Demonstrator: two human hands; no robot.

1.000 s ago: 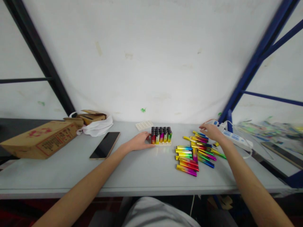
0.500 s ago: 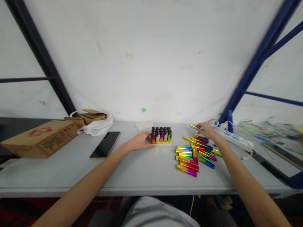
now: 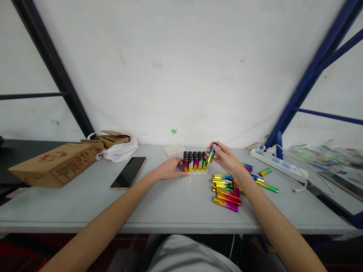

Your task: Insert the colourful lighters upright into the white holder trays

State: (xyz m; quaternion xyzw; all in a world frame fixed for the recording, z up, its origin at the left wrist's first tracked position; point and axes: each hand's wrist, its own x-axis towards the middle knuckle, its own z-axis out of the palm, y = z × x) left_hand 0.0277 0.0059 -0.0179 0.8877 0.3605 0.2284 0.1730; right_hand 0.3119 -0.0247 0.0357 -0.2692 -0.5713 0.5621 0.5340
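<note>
A pale tray (image 3: 198,172) holds upright lighters (image 3: 195,161) in rows, with black tops and shiny two-tone bodies. My left hand (image 3: 169,169) grips the tray's left end, thumb at the front corner and fingers curled behind. Pinched in my right hand (image 3: 225,155) is a shiny blue-and-gold lighter shell (image 3: 211,154), tilted and close to the right end of the rows. Loose metallic shells (image 3: 227,192) in gold, red, purple, green and blue lie in a heap, partly hidden by my right forearm.
A phone (image 3: 129,172) lies left of my left hand. Beyond it are a cardboard box (image 3: 56,164) and a white bag (image 3: 119,150). A pale holed tray (image 3: 174,150) rests near the wall. At the right, a power strip (image 3: 279,163) stretches beside a short green-gold shell (image 3: 265,172).
My right hand has moved left from behind the heap to the tray's right end, bringing a shell that is now tilted more upright. My left hand stays at the tray.
</note>
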